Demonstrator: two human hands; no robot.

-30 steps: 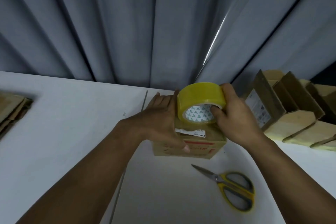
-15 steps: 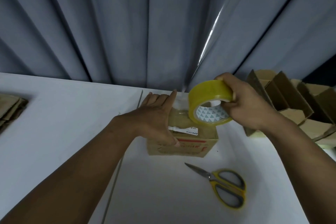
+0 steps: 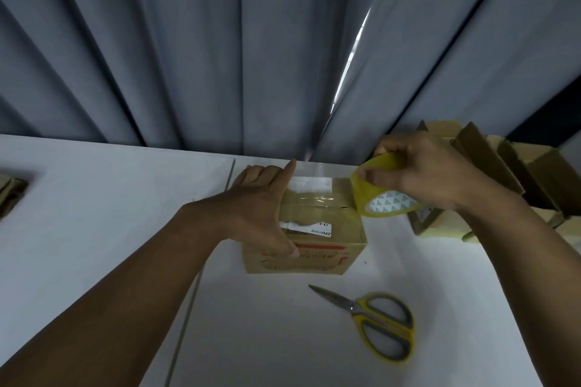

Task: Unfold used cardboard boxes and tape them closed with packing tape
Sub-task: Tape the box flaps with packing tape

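At centre frame, your left hand (image 3: pixel 261 214) is pressing straight-fingered on the box (image 3: pixel 323 231), probably light and crushable; your right hand (image 3: pixel 421 171) is gripping the stiff tape roll (image 3: pixel 388 203).

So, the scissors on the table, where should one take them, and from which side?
By the yellow handle loops, coming from the near right. The scissors lie flat and closed, blades pointing far-left toward the box, so the loops face the right hand, which now holds the tape roll.
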